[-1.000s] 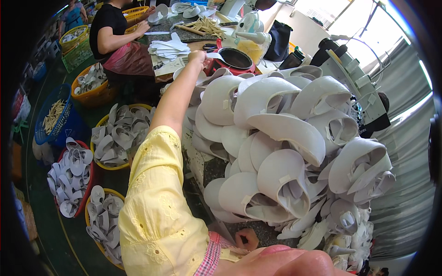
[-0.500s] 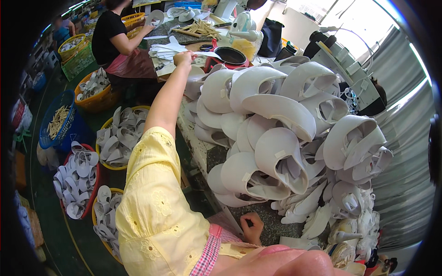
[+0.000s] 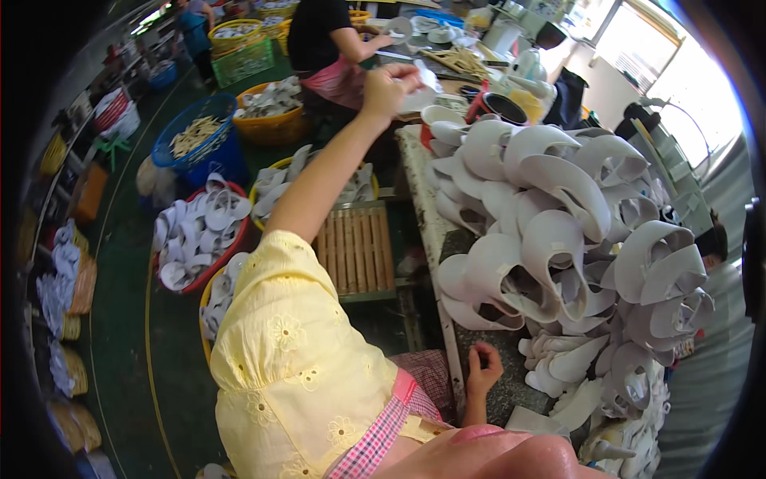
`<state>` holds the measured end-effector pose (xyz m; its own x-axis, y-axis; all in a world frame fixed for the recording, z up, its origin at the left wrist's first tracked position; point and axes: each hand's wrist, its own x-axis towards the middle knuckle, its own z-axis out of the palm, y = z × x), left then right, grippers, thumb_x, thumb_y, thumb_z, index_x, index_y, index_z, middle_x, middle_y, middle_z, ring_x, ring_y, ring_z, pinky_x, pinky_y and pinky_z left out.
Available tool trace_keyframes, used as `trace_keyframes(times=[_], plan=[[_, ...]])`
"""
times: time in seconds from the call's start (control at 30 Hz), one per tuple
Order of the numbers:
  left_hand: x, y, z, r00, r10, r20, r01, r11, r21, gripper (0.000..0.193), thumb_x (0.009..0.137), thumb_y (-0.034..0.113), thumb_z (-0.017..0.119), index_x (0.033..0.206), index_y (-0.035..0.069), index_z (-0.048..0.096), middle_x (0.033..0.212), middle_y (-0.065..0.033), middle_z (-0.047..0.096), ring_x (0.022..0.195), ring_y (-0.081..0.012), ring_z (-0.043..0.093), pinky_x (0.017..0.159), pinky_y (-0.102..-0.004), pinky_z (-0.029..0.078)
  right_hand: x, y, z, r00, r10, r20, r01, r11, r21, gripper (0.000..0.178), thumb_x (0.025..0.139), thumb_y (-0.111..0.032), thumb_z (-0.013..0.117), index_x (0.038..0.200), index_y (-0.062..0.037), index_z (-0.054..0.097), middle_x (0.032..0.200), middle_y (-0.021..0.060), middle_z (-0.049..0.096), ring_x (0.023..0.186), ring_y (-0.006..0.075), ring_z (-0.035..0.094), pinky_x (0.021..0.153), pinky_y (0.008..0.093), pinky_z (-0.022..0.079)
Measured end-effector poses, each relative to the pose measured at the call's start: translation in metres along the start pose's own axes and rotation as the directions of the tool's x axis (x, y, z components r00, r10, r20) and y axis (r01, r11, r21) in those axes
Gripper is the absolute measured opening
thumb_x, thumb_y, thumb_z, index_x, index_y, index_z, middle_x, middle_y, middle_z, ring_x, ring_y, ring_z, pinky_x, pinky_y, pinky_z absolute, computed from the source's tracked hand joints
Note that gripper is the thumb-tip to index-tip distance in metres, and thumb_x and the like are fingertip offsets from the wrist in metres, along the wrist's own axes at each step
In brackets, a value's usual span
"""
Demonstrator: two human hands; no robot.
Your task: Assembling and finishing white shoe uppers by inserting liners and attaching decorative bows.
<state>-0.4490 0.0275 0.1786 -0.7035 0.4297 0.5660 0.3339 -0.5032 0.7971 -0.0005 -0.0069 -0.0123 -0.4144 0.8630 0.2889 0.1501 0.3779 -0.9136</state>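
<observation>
My left arm, in a yellow sleeve, reaches far forward. My left hand (image 3: 389,89) is raised near the table's far left corner, its fingers pinched on a thin white flat piece (image 3: 418,99) that is slightly blurred. More white flat pieces (image 3: 428,73) lie on the table just behind it. My right hand (image 3: 483,369) hovers close to the table's near edge, fingers loosely curled and apart, with nothing seen in it. Beyond it rises a big heap of white visors (image 3: 550,239). A stack of white curved strips (image 3: 562,363) lies right of that hand.
A red-rimmed pot (image 3: 504,108) and wooden sticks (image 3: 459,62) sit at the table's far end. A co-worker in black (image 3: 319,36) handles a white visor there. Baskets of visors, one red (image 3: 239,239), and a blue basket of sticks (image 3: 163,152) stand on the floor at left.
My left hand has drawn back from the strips on the table, lifting the white piece. My right hand has opened somewhat. The view has swung left, so the scene sits further right.
</observation>
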Motion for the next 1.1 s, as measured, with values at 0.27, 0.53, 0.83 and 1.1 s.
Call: trace_keyframes(times=[0.27, 0.53, 0.83, 1.1], plan=[[-0.2, 0.086, 0.061, 0.725, 0.226, 0.651, -0.402, 0.906, 0.132, 0.017, 0.072, 0.006, 0.059, 0.087, 0.011, 0.063, 0.077, -0.0062, 0.054, 0.063, -0.021, 0.056, 0.059, -0.0299, 0.046, 0.01, -0.081, 0.01, 0.985, -0.028, 0.171, -0.061, 0.867, 0.495, 0.068, 0.075, -0.003, 0.057, 0.132, -0.0086, 0.019, 0.091, 0.0114, 0.056, 0.082, 0.014, 0.053, 0.07, 0.0238, 0.041], [-0.274, 0.14, 0.111, 0.753, 0.371, 0.544, -0.381, 0.919, -0.099, 0.02, 0.068, 0.001, 0.063, 0.088, 0.003, 0.061, 0.08, -0.0075, 0.055, 0.068, -0.0201, 0.058, 0.057, -0.0258, 0.049, -0.041, -0.107, -0.014, 0.989, -0.07, 0.131, -0.023, 0.799, 0.601, 0.092, 0.075, -0.006, 0.06, 0.136, -0.0229, -0.007, 0.112, 0.0207, 0.05, 0.091, 0.0265, 0.058, 0.079, 0.0339, 0.045], [-0.307, 0.141, 0.156, 0.26, 0.726, 0.637, -0.834, 0.502, -0.231, 0.025, 0.058, 0.01, 0.06, 0.083, 0.007, 0.06, 0.079, -0.0062, 0.051, 0.069, -0.0209, 0.055, 0.055, -0.0285, 0.047, -0.04, -0.085, -0.056, 0.938, -0.084, -0.337, 0.295, 0.708, 0.642, 0.084, 0.076, 0.007, 0.053, 0.134, -0.0165, -0.002, 0.121, 0.0211, 0.042, 0.11, 0.0272, 0.045, 0.097, 0.0378, 0.031], [-0.336, 0.148, 0.175, -0.042, 0.719, 0.694, -0.832, 0.36, -0.423, 0.02, 0.061, 0.012, 0.061, 0.081, 0.008, 0.06, 0.084, -0.0041, 0.059, 0.079, -0.0191, 0.057, 0.062, -0.0274, 0.041, -0.057, -0.075, -0.111, 0.765, -0.311, -0.564, 0.289, 0.948, -0.131, 0.044, 0.059, 0.005, 0.061, 0.102, -0.005, 0.053, 0.101, 0.0094, 0.049, 0.095, 0.0236, 0.048, 0.083, 0.0327, 0.039]])
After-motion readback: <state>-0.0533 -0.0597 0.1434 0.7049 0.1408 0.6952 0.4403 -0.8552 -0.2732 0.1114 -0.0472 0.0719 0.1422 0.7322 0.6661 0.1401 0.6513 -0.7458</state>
